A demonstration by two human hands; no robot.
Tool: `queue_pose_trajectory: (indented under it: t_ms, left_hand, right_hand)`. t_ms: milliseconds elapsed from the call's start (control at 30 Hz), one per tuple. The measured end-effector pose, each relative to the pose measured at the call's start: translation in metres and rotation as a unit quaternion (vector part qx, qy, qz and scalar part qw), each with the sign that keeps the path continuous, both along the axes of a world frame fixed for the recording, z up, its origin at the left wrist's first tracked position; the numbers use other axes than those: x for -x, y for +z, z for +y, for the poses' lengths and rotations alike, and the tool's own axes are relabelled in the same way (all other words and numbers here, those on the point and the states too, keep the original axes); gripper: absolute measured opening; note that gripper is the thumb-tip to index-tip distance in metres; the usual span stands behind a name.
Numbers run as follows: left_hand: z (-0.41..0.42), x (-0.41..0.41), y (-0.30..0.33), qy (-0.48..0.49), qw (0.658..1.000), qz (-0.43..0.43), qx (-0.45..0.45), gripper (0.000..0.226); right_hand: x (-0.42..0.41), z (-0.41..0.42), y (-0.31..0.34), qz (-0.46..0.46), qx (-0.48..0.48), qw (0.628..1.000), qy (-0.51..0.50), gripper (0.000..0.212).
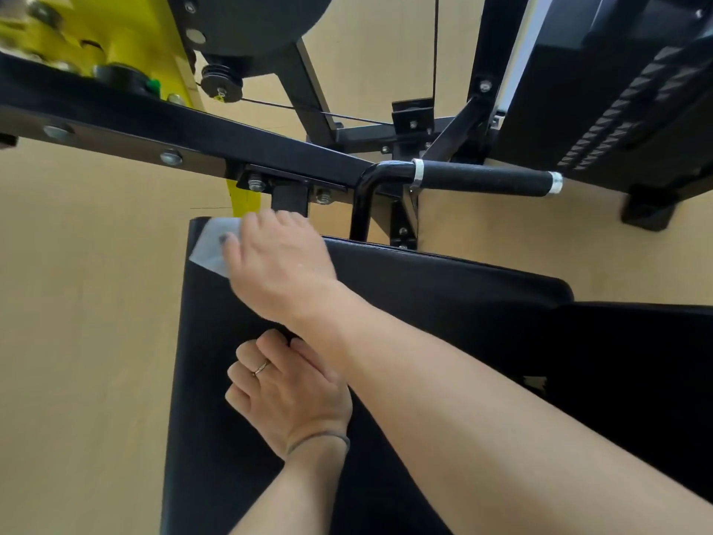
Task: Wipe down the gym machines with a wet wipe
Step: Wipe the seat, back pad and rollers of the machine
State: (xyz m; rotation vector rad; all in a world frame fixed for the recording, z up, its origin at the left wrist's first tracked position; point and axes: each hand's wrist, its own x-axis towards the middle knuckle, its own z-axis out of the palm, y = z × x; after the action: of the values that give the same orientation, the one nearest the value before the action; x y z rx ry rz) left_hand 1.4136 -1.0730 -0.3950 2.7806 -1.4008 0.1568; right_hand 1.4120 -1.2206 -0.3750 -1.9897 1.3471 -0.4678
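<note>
Risks, judged from this frame. The black pad (239,380) was the largest surface in hand, and most of its face lay nearer the camera than the wipe, so a stroke confined to the far corner would probably leave much of it dry. The right forearm crossed above the left hand (287,395); a pull straight back could run into those knuckles. The frame beam (200,140) and its bolts (254,184) sat just beyond the pad edge, where an overshoot might snag or tear the wipe. The foam-covered handle (486,180) showed no sign of attention yet.

The right hand (283,264) pressed flat, fingers closed down over the wet wipe (214,245), at the pad's far left corner. The left hand rested loosely curled on the pad, holding nothing visible.

The wipe looked thin, pale grey-white, slightly translucent, partly bunched under the palm, one flap free.
</note>
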Motion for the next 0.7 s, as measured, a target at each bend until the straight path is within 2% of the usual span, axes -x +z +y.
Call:
queue_pose_trajectory:
  t_ms: [33,133,167,233,400,467,533,567,633,667,700]
  left_hand:
    - [0.002,-0.003,-0.003,-0.002,1.000,-0.009,-0.006,0.013]
    - [0.003,-0.005,-0.008,0.021,0.999,-0.024,-0.020,0.033]
    - [0.002,-0.004,-0.007,0.020,1.000,-0.018,-0.015,0.029]
    - [0.001,-0.001,-0.003,0.010,1.000,-0.004,0.003,0.015]
    - [0.000,0.000,0.001,0.003,1.000,-0.012,0.003,0.017]
    - [0.000,0.001,0.002,0.002,1.000,-0.007,0.008,0.016]
    - [-0.001,0.001,0.002,0.004,1.000,-0.001,0.008,0.017]
    - [-0.001,0.002,0.002,0.005,1.000,0.003,0.008,0.017]
    - [-0.001,0.003,0.003,0.008,1.000,0.006,0.011,0.017]
    - [-0.002,0.003,0.003,0.009,1.000,0.007,0.013,0.017]
    - [-0.002,0.003,0.003,0.010,1.000,0.008,0.015,0.017]
  right_hand:
    - [-0.008,-0.005,0.002,-0.009,0.001,1.000,0.016,0.039]
    - [-0.018,-0.009,0.001,0.006,0.029,0.998,0.052,0.038]
    - [-0.015,-0.006,-0.002,0.022,0.042,0.998,0.045,0.039]
    - [0.008,0.005,-0.014,0.054,0.053,0.997,0.009,0.041]
    - [0.115,0.040,-0.046,0.139,0.014,0.987,-0.073,0.052]
    - [0.150,0.045,-0.049,0.199,-0.026,0.975,-0.096,0.056]
    - [0.175,0.041,-0.046,0.225,-0.086,0.956,-0.168,0.058]
    - [0.186,0.033,-0.043,0.197,-0.128,0.940,-0.246,0.058]
    - [0.204,0.013,-0.041,0.084,-0.185,0.888,-0.413,0.056]
    - [0.208,0.004,-0.034,0.007,-0.220,0.860,-0.460,0.053]
    - [0.212,-0.005,-0.026,-0.059,-0.213,0.843,-0.491,0.050]
